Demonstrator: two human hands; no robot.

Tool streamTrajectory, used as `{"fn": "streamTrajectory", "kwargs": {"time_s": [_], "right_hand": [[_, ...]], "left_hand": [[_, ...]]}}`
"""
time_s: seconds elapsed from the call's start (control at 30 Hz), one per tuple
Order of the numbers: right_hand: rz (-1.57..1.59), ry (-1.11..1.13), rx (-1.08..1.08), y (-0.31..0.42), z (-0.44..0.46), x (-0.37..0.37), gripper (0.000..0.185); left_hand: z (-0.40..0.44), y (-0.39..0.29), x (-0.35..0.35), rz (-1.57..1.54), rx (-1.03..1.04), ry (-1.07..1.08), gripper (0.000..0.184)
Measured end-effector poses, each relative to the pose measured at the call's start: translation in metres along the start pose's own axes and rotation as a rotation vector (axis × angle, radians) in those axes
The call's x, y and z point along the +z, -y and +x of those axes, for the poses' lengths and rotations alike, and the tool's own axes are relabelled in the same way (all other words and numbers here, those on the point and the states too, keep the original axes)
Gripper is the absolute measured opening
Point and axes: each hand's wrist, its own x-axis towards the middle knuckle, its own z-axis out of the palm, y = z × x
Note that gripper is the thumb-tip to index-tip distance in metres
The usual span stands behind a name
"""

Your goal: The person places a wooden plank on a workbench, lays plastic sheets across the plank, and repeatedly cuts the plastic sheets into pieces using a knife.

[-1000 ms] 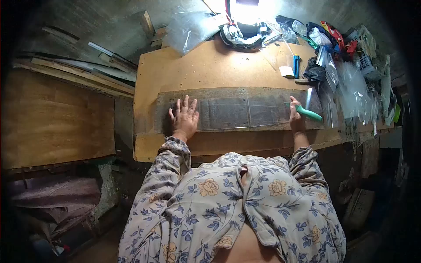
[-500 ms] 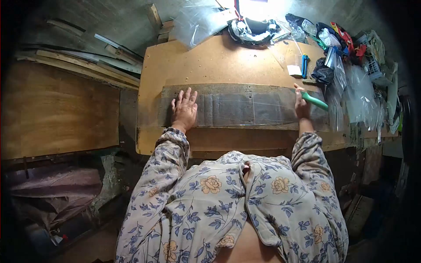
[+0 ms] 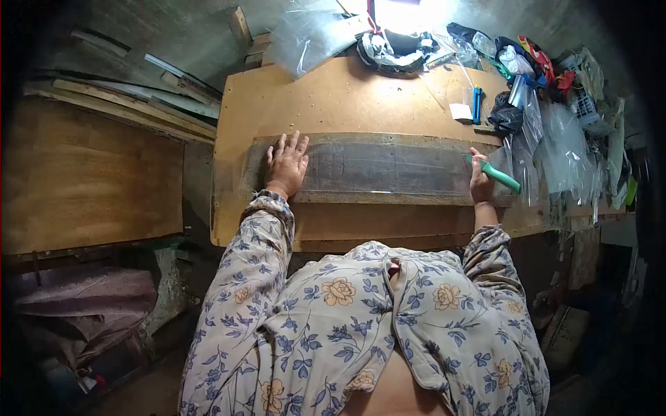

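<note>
A long dark board (image 3: 333,196) lies across the wooden table, with clear plastic sheet (image 3: 388,166) spread over it. My left hand (image 3: 286,165) rests flat on the board's left end, fingers spread. Near the right end, my right hand (image 3: 480,182) is closed around a green-handled knife (image 3: 502,178). Its handle sticks out to the right of the fist; the blade is too small to make out. Loose clear film sits just right of that hand.
Behind the board, the table (image 3: 312,104) holds a blue cutter (image 3: 477,104) and a white card (image 3: 460,111). Plastic bags (image 3: 565,149) hang over the right edge beside a black bundle (image 3: 505,113). A bag-like bundle (image 3: 395,55) sits at the back. Planks (image 3: 132,107) lean at left.
My right hand has moved slightly toward me with the knife, now nearer the board's front edge. The left hand stays flat on the board. The view has shifted a little.
</note>
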Motion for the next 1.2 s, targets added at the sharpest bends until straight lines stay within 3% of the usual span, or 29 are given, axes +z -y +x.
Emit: {"fn": "streamTrajectory", "kwargs": {"time_s": [0.4, 0.8, 1.03, 1.2], "right_hand": [[0.061, -0.050, 0.090, 0.013, -0.015, -0.008, 0.017], [0.065, -0.093, 0.025, 0.008, -0.014, -0.004, 0.015], [0.000, -0.182, 0.161, 0.014, -0.009, -0.030, 0.018], [0.187, -0.160, 0.150, -0.001, -0.009, -0.035, 0.019]], "left_hand": [[0.002, 0.006, -0.001, 0.063, 0.024, 0.042, 0.045], [0.004, 0.010, 0.002, 0.051, 0.059, -0.005, 0.045], [0.005, 0.008, -0.001, 0.081, 0.091, -0.002, 0.046], [0.005, 0.010, 0.003, 0.109, 0.064, 0.022, 0.045]]}}
